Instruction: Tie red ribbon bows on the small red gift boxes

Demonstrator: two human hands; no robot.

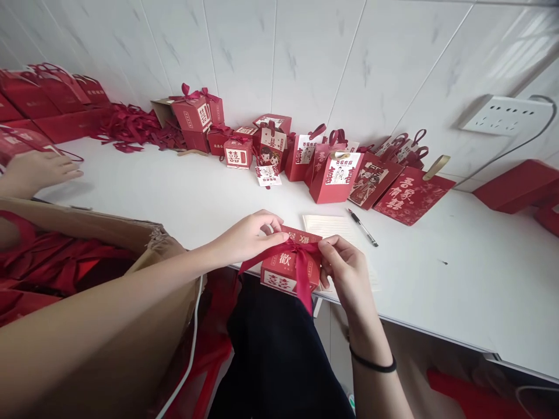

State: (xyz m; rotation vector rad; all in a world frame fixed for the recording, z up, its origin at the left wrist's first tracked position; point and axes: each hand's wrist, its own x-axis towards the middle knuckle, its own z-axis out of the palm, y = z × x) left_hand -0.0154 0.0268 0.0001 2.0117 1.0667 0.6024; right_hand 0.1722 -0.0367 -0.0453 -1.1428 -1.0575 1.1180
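Note:
At the table's front edge, a small red gift box with white and gold characters sits between my hands. A dark red ribbon is tied over its top in a bow or knot, with tails hanging down the front and to the left. My left hand pinches the ribbon at the box's upper left, thumb near the knot. My right hand grips the ribbon's right part between thumb and fingers, its lower fingers against the box's side. Under and behind the box lies a lined notepad.
A black pen lies beside the notepad. Red gift boxes and bags line the wall, with a ribbon pile farther left. An open carton of red items stands at my left. Another person's hand rests near red boxes.

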